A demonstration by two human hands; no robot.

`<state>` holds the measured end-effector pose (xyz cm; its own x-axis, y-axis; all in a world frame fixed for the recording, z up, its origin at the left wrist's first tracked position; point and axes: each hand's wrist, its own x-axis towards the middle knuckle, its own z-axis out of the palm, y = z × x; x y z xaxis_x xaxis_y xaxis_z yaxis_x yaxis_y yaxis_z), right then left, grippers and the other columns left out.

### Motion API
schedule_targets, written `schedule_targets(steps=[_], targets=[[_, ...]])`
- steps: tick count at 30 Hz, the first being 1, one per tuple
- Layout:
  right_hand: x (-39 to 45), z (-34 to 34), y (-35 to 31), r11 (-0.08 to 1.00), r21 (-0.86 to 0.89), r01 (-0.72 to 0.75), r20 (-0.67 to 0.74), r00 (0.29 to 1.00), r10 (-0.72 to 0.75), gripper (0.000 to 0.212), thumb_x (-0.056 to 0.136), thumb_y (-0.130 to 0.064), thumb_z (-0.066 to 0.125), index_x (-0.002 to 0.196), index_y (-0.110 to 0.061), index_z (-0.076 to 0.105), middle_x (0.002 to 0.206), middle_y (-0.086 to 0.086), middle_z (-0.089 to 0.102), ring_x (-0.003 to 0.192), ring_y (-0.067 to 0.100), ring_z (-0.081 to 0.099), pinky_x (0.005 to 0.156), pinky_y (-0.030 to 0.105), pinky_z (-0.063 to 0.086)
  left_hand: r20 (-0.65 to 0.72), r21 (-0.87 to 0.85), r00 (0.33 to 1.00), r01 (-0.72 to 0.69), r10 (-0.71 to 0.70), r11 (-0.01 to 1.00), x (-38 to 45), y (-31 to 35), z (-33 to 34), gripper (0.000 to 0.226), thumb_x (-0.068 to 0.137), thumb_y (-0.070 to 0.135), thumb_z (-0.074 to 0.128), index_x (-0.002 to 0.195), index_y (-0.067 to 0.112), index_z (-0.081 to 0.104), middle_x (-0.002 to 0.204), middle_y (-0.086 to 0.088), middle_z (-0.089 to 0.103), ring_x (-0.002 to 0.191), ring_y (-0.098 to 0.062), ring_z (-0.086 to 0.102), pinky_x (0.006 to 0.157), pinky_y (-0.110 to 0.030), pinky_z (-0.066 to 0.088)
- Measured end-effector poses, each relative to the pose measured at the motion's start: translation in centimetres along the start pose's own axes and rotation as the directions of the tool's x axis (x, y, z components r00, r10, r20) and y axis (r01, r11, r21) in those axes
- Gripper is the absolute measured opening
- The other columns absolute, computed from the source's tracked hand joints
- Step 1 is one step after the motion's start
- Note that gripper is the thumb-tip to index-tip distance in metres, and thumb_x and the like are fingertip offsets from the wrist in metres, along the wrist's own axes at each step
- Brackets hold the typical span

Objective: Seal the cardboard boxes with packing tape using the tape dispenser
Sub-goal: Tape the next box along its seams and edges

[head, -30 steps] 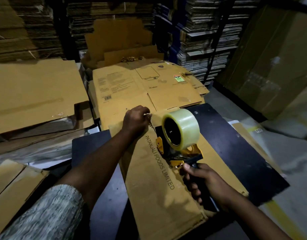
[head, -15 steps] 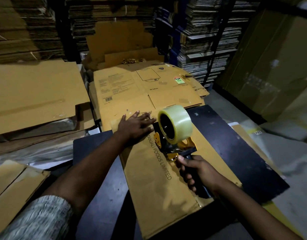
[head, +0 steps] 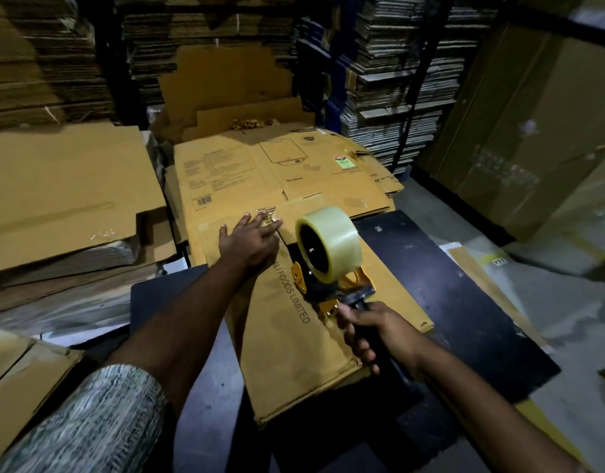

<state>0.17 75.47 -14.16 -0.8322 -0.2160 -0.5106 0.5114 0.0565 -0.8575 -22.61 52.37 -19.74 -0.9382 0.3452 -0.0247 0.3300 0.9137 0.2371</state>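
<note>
A flattened brown cardboard box (head: pixel 287 353) printed "FOODS LIMITED" lies on a dark table (head: pixel 465 302). My left hand (head: pixel 249 240) presses flat on the box's far end, fingers straight, over a shiny strip of tape (head: pixel 266 213). My right hand (head: pixel 372 332) grips the black handle of a yellow tape dispenser (head: pixel 331 281). The dispenser carries a big roll of clear tape (head: pixel 328 240) and stands on the middle of the box.
Flat printed cartons (head: pixel 277 172) are stacked beyond the table. More flat cardboard (head: pixel 62 189) lies at the left and lower left. Racks of stacked cardboard (head: pixel 396 80) fill the back. A large wrapped sheet (head: pixel 533 131) leans at the right over a grey floor.
My left hand opened from a curled grip at the tape end to a flat press on the box. The dispenser and my right hand shifted slightly toward the box's far end.
</note>
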Motion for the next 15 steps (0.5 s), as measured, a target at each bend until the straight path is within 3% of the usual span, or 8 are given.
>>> schedule_targets(steps=[2,4,5,7,9,11,13,15], targets=[[-1.8,-0.2,1.3,1.000,-0.016,0.018,-0.016,1.000,-0.018,0.047,0.082,-0.056,0.066,0.084,-0.012,0.051,0.062,0.004,0.038,0.047,0.017,0.034,0.046,0.024,0.032,0.008,0.011,1.000,0.016,-0.016,1.000,0.1,0.1,0.1,0.057,0.095,0.073,0.020,0.149,0.055,0.024,0.165,0.012,0.015,0.152,-0.023,0.012,0.113,-0.066,0.010],[-2.6,0.0,1.8,0.999,-0.012,0.030,-0.037,0.999,-0.030,0.048,0.082,-0.055,0.067,0.083,-0.010,0.052,0.060,0.004,0.039,0.047,0.017,0.035,0.046,0.025,0.033,-0.085,0.004,0.996,0.014,-0.014,1.000,-0.5,0.7,-0.3,0.059,0.094,0.070,0.030,0.147,0.046,0.037,0.160,0.009,0.030,0.148,-0.024,0.025,0.113,-0.058,0.021],[-2.8,0.1,1.7,0.999,-0.013,0.032,-0.044,0.999,-0.033,0.048,0.083,-0.055,0.067,0.081,-0.010,0.052,0.060,0.004,0.039,0.047,0.017,0.035,0.046,0.025,0.033,-0.190,-0.021,0.981,-0.050,0.046,0.999,-1.3,1.3,-0.4,0.054,0.095,0.063,0.037,0.142,0.039,0.049,0.152,0.006,0.044,0.141,-0.023,0.040,0.109,-0.050,0.032],[-2.9,0.4,1.5,0.999,-0.038,0.034,-0.052,0.998,-0.036,0.047,0.086,-0.056,0.066,0.080,-0.012,0.052,0.060,0.003,0.040,0.047,0.017,0.035,0.047,0.025,0.034,-0.353,-0.044,0.902,-0.284,0.251,0.958,-3.4,2.8,-0.5,0.036,0.095,0.044,0.049,0.124,0.031,0.066,0.128,0.007,0.065,0.112,-0.016,0.061,0.085,-0.031,0.048],[-2.8,0.4,1.6,0.998,-0.054,0.039,-0.053,0.998,-0.042,0.047,0.086,-0.057,0.066,0.079,-0.012,0.052,0.060,0.003,0.040,0.048,0.017,0.036,0.047,0.025,0.034,-0.267,-0.072,0.878,-0.429,0.397,0.900,-5.2,3.9,-0.6,0.034,0.092,0.038,0.049,0.118,0.032,0.070,0.128,0.012,0.065,0.106,-0.014,0.062,0.074,-0.024,0.042],[-2.8,0.4,1.6,0.998,-0.054,0.041,-0.056,0.997,-0.044,0.048,0.085,-0.057,0.067,0.079,-0.012,0.052,0.060,0.004,0.040,0.048,0.017,0.035,0.047,0.026,0.034,-0.102,-0.121,0.914,-0.404,0.393,0.907,-5.7,4.1,-0.3,0.041,0.092,0.043,0.042,0.124,0.036,0.066,0.144,0.019,0.052,0.126,-0.010,0.051,0.090,-0.031,0.041],[-2.7,0.5,1.5,0.998,-0.052,0.028,-0.064,0.997,-0.031,0.046,0.083,-0.056,0.065,0.081,-0.012,0.052,0.061,0.004,0.039,0.048,0.017,0.035,0.048,0.027,0.033,0.007,-0.091,0.931,-0.363,0.365,0.927,-5.3,3.9,-0.2,0.043,0.096,0.046,0.039,0.131,0.037,0.061,0.153,0.022,0.038,0.142,-0.007,0.035,0.114,-0.046,0.026],[-2.4,0.5,1.1,0.999,-0.050,0.013,-0.069,0.997,-0.017,0.045,0.081,-0.056,0.064,0.080,-0.012,0.052,0.060,0.004,0.039,0.048,0.017,0.034,0.047,0.027,0.032,0.058,-0.073,0.939,-0.335,0.339,0.939,-4.8,3.8,-0.3,0.041,0.098,0.045,0.040,0.134,0.038,0.059,0.155,0.021,0.034,0.144,-0.007,0.030,0.120,-0.052,0.017]])
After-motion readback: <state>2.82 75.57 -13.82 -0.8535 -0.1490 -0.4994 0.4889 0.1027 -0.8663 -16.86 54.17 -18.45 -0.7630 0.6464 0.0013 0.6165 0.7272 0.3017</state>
